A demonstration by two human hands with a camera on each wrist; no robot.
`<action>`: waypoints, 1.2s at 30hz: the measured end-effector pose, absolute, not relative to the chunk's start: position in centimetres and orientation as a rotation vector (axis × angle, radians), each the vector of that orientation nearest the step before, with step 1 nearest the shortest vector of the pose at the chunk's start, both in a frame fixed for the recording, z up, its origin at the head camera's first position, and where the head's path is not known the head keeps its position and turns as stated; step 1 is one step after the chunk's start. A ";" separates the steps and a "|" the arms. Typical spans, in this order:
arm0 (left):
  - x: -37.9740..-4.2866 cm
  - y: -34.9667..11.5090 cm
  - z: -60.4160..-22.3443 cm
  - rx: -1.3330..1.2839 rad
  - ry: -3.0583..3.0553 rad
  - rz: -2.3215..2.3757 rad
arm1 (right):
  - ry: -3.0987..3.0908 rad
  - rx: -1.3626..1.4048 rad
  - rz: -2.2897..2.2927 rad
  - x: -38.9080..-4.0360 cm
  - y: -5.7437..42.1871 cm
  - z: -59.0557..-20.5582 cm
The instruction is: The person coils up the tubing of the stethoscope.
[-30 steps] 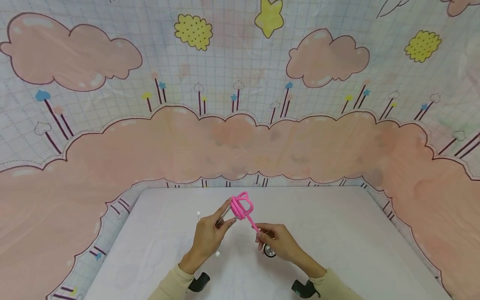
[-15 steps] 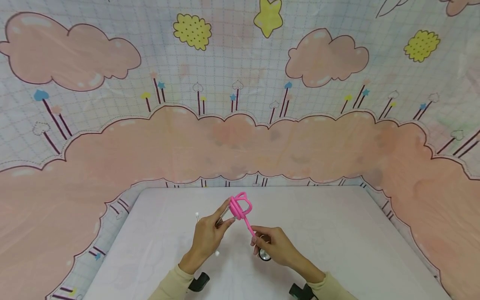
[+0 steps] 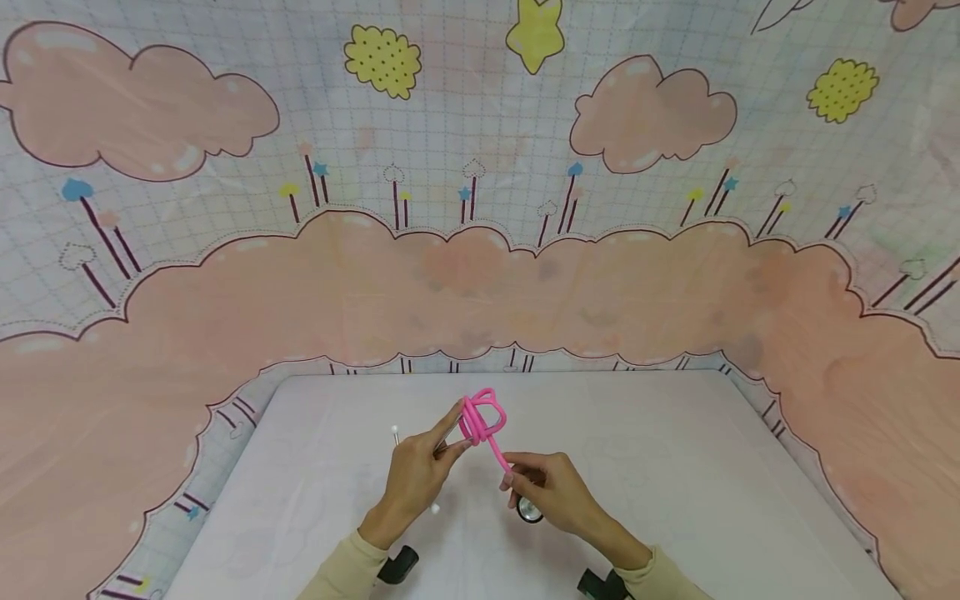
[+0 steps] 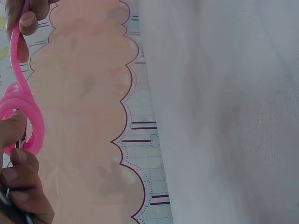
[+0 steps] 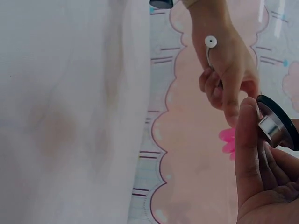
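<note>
In the head view, the stethoscope [image 3: 474, 421] sits low in the centre of the frame, spanning the gap between your two hands, above the white table [image 3: 300, 483]. Its pink tube is bunched in loops at the fingertips of your left hand [image 3: 412, 471], whose thumb and forefinger reach to either edge of the bundle while the hand grips the metal ear tubes [image 3: 447, 432]; a white ear tip [image 3: 395, 430] pokes out behind the knuckles. From the loops the tube slants down and right to your right hand [image 3: 558, 496], which pinches it between thumb and forefinger, with the chest piece [image 3: 529, 510] just below those fingers. In the left wrist view, the loops fill the left edge around mid-height, your left hand's curled fingers are at lower left, and the tube climbs to your right fingertips at upper left. In the right wrist view, the chest piece shows at the right edge beside your right fingers, your left hand is at upper right, and bits of pink loop peek out between them.
</note>
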State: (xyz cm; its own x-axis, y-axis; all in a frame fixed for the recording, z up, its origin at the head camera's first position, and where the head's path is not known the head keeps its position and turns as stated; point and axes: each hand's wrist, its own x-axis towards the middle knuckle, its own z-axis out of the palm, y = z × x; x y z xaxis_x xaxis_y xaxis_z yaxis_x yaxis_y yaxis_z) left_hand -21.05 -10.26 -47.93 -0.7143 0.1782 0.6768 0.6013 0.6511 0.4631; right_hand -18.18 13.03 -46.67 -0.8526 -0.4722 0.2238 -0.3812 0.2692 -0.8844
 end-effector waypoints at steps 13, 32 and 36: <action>-20.9 -10.3 -48.5 -0.618 -2.320 -0.896 | 2.403 -0.888 -1.787 -18.3 12.8 -46.8; -21.1 -10.1 -48.8 -0.662 -2.313 -0.877 | 2.292 -1.090 -1.785 -18.3 12.4 -46.3; -21.1 -10.1 -48.8 -0.660 -2.308 -0.886 | 2.338 -1.117 -1.785 -18.5 12.4 -46.5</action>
State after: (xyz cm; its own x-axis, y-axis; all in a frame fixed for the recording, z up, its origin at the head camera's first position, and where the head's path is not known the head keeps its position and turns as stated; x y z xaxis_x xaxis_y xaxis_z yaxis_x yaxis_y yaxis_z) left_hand -21.13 -10.06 -48.82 -0.7126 0.2363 0.6605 0.6176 0.6579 0.4309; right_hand -18.49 12.37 -46.52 -0.7479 -0.5248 0.4065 -0.5304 0.1043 -0.8413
